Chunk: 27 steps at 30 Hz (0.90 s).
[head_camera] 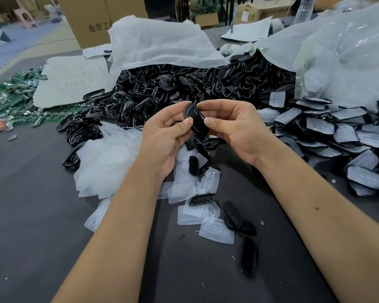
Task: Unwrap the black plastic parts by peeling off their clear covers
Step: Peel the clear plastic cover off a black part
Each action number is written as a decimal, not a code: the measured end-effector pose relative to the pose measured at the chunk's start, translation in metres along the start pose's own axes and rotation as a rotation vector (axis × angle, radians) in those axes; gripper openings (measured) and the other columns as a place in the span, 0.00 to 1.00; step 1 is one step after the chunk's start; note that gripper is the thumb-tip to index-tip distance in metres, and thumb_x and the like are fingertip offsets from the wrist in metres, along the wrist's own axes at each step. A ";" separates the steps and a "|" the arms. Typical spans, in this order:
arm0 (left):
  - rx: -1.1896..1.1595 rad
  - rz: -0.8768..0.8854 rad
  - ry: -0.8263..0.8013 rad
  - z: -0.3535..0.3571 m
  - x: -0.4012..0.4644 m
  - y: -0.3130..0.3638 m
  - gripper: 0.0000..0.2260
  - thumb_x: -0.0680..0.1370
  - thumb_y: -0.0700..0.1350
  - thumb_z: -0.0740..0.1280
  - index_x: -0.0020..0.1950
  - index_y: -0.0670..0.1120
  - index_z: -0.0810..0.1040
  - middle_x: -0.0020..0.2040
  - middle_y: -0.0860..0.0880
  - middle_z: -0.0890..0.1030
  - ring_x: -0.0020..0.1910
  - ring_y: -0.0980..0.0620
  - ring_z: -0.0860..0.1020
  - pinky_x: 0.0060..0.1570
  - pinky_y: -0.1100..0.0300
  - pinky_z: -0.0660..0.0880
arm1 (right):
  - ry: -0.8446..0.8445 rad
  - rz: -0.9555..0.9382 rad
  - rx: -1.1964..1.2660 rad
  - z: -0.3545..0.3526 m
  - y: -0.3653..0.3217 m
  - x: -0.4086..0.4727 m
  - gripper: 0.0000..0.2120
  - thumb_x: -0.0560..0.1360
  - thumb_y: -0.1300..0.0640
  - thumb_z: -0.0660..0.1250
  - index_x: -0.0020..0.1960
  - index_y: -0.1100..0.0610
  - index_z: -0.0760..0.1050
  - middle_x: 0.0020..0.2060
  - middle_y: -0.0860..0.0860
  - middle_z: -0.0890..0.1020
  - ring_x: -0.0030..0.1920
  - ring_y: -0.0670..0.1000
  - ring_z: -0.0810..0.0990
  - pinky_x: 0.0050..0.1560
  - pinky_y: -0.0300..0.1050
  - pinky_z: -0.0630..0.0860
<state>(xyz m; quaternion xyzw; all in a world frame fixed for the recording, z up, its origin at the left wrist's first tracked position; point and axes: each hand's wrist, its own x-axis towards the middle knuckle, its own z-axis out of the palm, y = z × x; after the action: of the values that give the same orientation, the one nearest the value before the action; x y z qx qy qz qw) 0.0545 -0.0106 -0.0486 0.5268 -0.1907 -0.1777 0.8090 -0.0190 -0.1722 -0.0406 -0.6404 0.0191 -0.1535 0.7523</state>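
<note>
A: Hands?

B: Both raised above the dark grey tabletop (31, 215), sharing one glossy black oval plastic part (194, 119). Left hand (164, 138) grips it from the left, fingers curled round it, thumb lying across its face. Right hand (232, 125) pinches its right edge between thumb and forefinger, the other fingers curled in behind.

A: Any clear cover on that part?

B: Cannot tell; the fingers hide most of it.

A: Under the hands?

B: A loose scatter of peeled translucent white covers (217, 229), some with round dimples, mixed with a few bare black oval shells (249, 255) lying flat. A bigger drift of crumpled clear film (105, 158) sits just to the left.

A: Further back?

B: A large heap of black plastic frames and shells (173, 88), partly under a white plastic sheet (158, 44). To the right, a spill of black parts still wearing clear covers (346, 132), overlapping one another, below a big clear plastic bag (348, 51).

A: Left edge?

B: A pile of green circuit boards (13, 95), beside a white paper sheet with red scribbles (72, 82). A brown cardboard box (85, 20) stands behind.
</note>
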 end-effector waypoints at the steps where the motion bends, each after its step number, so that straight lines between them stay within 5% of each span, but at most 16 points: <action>1: -0.005 -0.009 0.014 0.000 0.000 0.000 0.15 0.80 0.28 0.66 0.59 0.44 0.83 0.46 0.48 0.86 0.49 0.52 0.85 0.50 0.59 0.82 | 0.014 -0.011 -0.021 0.002 0.002 0.000 0.13 0.78 0.72 0.69 0.59 0.61 0.83 0.49 0.57 0.87 0.52 0.54 0.86 0.58 0.49 0.83; 8: 0.057 0.021 0.006 -0.003 0.000 0.004 0.17 0.79 0.29 0.67 0.63 0.45 0.82 0.40 0.51 0.80 0.46 0.53 0.82 0.52 0.60 0.81 | 0.006 -0.084 -0.127 -0.001 0.002 0.001 0.15 0.76 0.74 0.71 0.58 0.59 0.83 0.42 0.51 0.88 0.45 0.50 0.86 0.52 0.45 0.84; 13: 0.179 0.104 -0.076 -0.004 -0.004 0.008 0.12 0.77 0.30 0.70 0.58 0.41 0.83 0.46 0.45 0.85 0.52 0.44 0.82 0.63 0.45 0.80 | -0.105 -0.100 -0.232 -0.012 -0.018 -0.004 0.16 0.74 0.75 0.72 0.57 0.58 0.84 0.41 0.51 0.88 0.45 0.50 0.87 0.52 0.44 0.84; 16: 0.361 0.152 -0.097 -0.001 -0.003 0.008 0.11 0.74 0.29 0.74 0.49 0.44 0.83 0.42 0.46 0.84 0.45 0.47 0.80 0.54 0.52 0.80 | -0.119 -0.162 -0.524 -0.018 -0.036 -0.009 0.15 0.74 0.75 0.72 0.55 0.60 0.86 0.45 0.52 0.88 0.48 0.48 0.87 0.54 0.40 0.82; 18: 0.514 0.194 -0.077 0.008 -0.002 0.005 0.11 0.71 0.29 0.76 0.44 0.44 0.83 0.40 0.39 0.83 0.41 0.46 0.77 0.48 0.51 0.77 | -0.107 -0.199 -0.772 -0.022 -0.047 -0.015 0.17 0.74 0.74 0.71 0.54 0.56 0.87 0.45 0.47 0.88 0.48 0.43 0.86 0.55 0.36 0.80; 20: 0.629 0.236 -0.065 0.026 -0.001 0.001 0.10 0.69 0.31 0.75 0.41 0.46 0.83 0.41 0.36 0.84 0.40 0.46 0.79 0.45 0.49 0.80 | -0.042 -0.256 -0.958 -0.029 -0.056 -0.024 0.19 0.74 0.73 0.71 0.52 0.52 0.88 0.44 0.43 0.86 0.47 0.40 0.84 0.54 0.34 0.78; 22: 0.731 0.310 -0.070 0.049 0.001 -0.004 0.15 0.69 0.29 0.74 0.39 0.49 0.82 0.42 0.44 0.86 0.43 0.49 0.85 0.48 0.46 0.84 | 0.057 -0.304 -1.077 -0.040 -0.060 -0.035 0.18 0.73 0.73 0.70 0.48 0.51 0.88 0.44 0.45 0.86 0.46 0.42 0.83 0.53 0.39 0.79; 27: 0.748 0.517 -0.094 0.133 0.007 -0.024 0.11 0.68 0.27 0.70 0.41 0.42 0.83 0.43 0.47 0.86 0.44 0.48 0.85 0.47 0.46 0.82 | 0.395 -0.412 -1.147 -0.080 -0.078 -0.058 0.19 0.70 0.73 0.63 0.46 0.56 0.88 0.43 0.50 0.87 0.44 0.49 0.83 0.49 0.43 0.79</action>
<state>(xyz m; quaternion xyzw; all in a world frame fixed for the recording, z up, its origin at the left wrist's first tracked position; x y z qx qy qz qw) -0.0078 -0.1278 -0.0204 0.7093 -0.4035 0.0874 0.5713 -0.1086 -0.2439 0.0114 -0.8914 0.1129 -0.3755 0.2275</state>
